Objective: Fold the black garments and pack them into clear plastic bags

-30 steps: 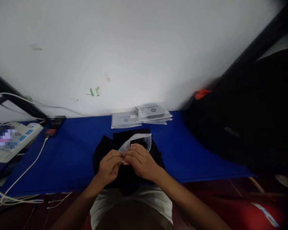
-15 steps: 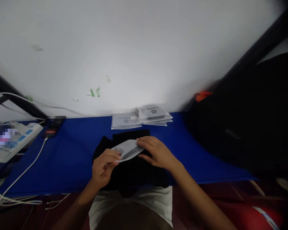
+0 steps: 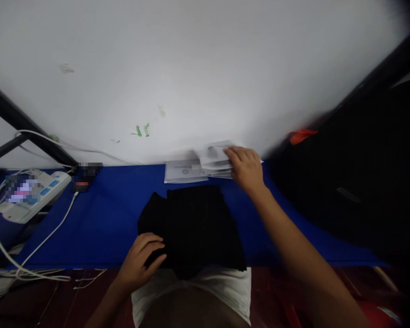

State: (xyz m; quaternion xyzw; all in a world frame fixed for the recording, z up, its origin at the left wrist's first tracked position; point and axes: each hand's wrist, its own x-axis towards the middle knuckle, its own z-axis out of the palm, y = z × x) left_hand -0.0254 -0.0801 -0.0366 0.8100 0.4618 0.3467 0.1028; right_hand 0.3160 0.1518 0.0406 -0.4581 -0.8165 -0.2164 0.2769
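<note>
A folded black garment (image 3: 198, 223) lies on the blue tabletop in front of me. My left hand (image 3: 141, 259) rests at its near left edge, fingers apart, with nothing held. Farther back, my right hand (image 3: 248, 171) grips the right end of a frosted plastic bag (image 3: 213, 155) with dark print. That bag is over a pile of similar bags (image 3: 222, 173) by the wall; I cannot tell whether it touches them. One more printed bag (image 3: 184, 172) lies flat to the left of the pile.
At the left are a white power strip (image 3: 51, 187), tangled white cables (image 3: 37, 273) and a blurred-out device (image 3: 22, 190). A large black covered shape (image 3: 355, 182) with an orange piece (image 3: 302, 135) fills the right. The white wall (image 3: 191, 82) bounds the back.
My right hand has carried the bag from over the garment to the pile at the back. My left hand has let go of it and moved down to the garment's edge.
</note>
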